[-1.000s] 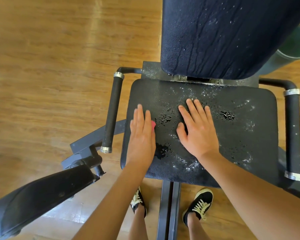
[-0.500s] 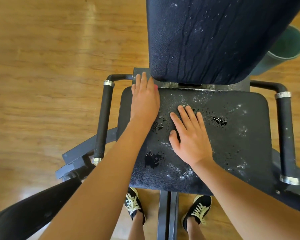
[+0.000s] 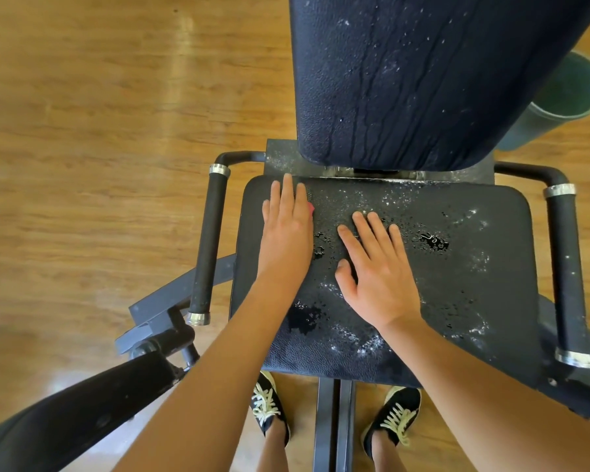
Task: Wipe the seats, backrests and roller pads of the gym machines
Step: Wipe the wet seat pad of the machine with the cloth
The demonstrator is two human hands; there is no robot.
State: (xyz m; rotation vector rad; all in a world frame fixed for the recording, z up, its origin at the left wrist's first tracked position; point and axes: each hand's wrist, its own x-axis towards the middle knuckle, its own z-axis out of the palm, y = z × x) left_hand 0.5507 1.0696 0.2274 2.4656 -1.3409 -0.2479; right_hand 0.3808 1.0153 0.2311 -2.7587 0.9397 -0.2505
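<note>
The black padded seat of the gym machine is wet with droplets and small puddles. Above it stands the dark backrest, streaked with running liquid. My left hand lies flat near the seat's far left corner and presses down on a pink cloth. Only a small edge of the cloth shows beside the fingers. With straight fingers, my right hand rests flat on the middle of the seat and holds nothing.
Black foam side handles run along the seat's left and right. A black padded arm juts in at lower left. A green bin stands behind the backrest on the wooden floor. My shoes are under the seat's front.
My left hand slid forward along the seat's left side to its back edge, then drew back slightly toward me. My right hand stayed flat on the seat's middle.
</note>
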